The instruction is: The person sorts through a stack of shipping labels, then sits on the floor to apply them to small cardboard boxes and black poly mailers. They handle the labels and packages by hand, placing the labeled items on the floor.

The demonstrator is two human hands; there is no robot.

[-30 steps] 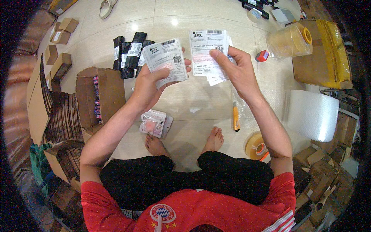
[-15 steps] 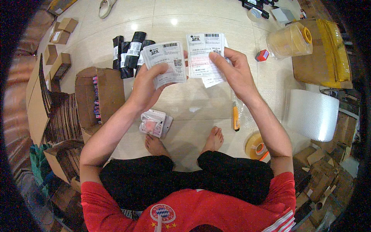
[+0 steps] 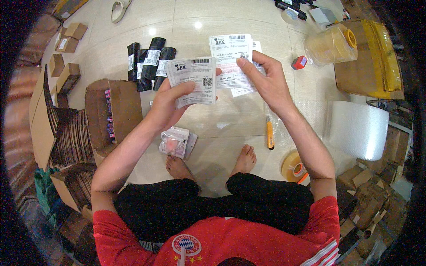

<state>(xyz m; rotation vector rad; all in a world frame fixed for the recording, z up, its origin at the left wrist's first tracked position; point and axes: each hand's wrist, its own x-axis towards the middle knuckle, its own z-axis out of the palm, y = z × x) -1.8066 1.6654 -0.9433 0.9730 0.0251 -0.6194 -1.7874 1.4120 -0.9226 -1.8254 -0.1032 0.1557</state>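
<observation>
My left hand (image 3: 171, 99) is closed on a stack of white printed shipping labels (image 3: 190, 71), its thumb lying across the top sheet. In my right hand (image 3: 270, 80) is a second bunch of labels (image 3: 226, 48), slightly fanned, pinched under the thumb. The left stack sits a little lower and its right edge laps close to the right bunch. Beyond my left hand lie several black wrapped parcels (image 3: 153, 57) with white labels on them. Below that hand, by my foot, are small clear packets (image 3: 175, 144) with something pink inside.
An orange cutter (image 3: 270, 133) and a tape roll (image 3: 293, 166) lie right of my feet. Farther right stand a bubble-wrap roll (image 3: 358, 131), a taped carton (image 3: 368, 80) and a wrapped film roll (image 3: 326, 46). An open carton (image 3: 126, 104) and flattened cardboard (image 3: 71, 137) are at left.
My left hand has moved down and slightly right with its labels. The right hand's bunch has shifted a little left and up, closer to the left stack.
</observation>
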